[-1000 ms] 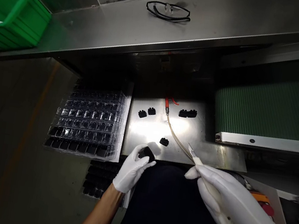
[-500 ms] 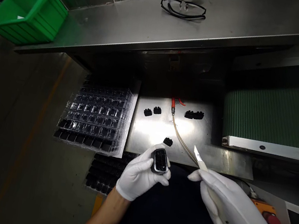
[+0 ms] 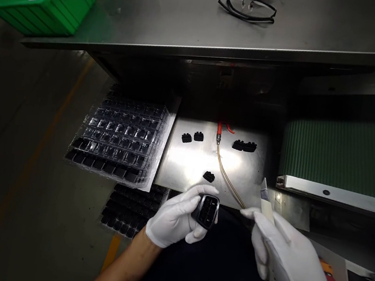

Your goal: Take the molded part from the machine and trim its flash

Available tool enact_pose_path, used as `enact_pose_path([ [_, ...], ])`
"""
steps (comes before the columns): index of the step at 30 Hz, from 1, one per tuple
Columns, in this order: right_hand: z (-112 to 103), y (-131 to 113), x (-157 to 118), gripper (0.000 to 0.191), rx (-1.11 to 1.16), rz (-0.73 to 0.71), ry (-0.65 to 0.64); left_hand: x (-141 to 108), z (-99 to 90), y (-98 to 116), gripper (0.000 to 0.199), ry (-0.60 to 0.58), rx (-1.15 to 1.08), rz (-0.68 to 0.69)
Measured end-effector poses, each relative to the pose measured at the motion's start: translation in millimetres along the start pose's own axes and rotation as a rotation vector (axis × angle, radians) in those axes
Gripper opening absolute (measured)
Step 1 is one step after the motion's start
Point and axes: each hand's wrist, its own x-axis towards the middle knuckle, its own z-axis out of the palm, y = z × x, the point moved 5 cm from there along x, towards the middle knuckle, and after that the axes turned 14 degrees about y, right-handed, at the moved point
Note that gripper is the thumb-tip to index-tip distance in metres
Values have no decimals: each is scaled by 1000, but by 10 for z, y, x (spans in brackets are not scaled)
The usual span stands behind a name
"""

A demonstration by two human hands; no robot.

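My left hand (image 3: 175, 217), in a white glove, grips a small black housing with a silvery rim (image 3: 208, 211); its inner side with dark slots faces up. In my gloved right hand (image 3: 280, 250) is a utility knife (image 3: 267, 204) with a pale handle, its blade pointing up and away from me. The blade is apart from the housing. Just beyond my left hand lies a small black part (image 3: 209, 176) on the metal plate (image 3: 191, 160). Two similar black parts (image 3: 192, 137) sit farther left, and a touching pair (image 3: 244, 146) lies to the right.
An air gun with a red handle (image 3: 219, 129) and thin hose lies mid-plate. Clear trays of black pieces (image 3: 112, 140) are stacked at left, with another tray (image 3: 130, 210) lower. A green conveyor (image 3: 344, 160) stands right. Above, a shelf holds glasses (image 3: 246, 7) and a green bin (image 3: 59, 6).
My left hand has turned the housing slightly and shifted it a little right. The knife in my right hand has swung more upright and moved right. The head view has shifted a little.
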Motion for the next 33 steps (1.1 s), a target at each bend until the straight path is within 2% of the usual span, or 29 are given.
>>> enact_pose_path([
  [4, 0, 36, 4, 57, 34, 85, -11, -14, -9, -25, 37, 52, 78, -42],
  [8, -21, 7, -61, 53, -42, 38, 38, -25, 26, -38, 35, 22, 68, -34],
  [11, -15, -92, -135, 38, -136, -120, 106, -16, 52, -38, 38, 59, 89, -2],
  [13, 52, -160, -161, 24, -189, -264, 59, -2, 55, -35, 41, 164, 122, 2],
  [14, 98, -183, -163, 23, -221, -343, 15, 5, 54, -32, 41, 230, 133, -2],
  [16, 178, -197, -143, 34, -283, -487, -54, 14, 63, -23, 38, 338, 134, -14],
  [20, 235, -160, -62, 30, -280, -651, -64, 20, 94, -26, 27, 407, 138, -49],
  [25, 257, -114, -15, 30, -269, -630, -123, 11, 122, -33, 27, 386, 182, -70],
  [30, 262, -44, 16, 21, -172, -335, -196, 24, 173, -31, 32, 341, 229, -99],
  [33, 266, -47, 11, 21, -135, -285, -202, 49, 160, -30, 34, 328, 243, -92],
])
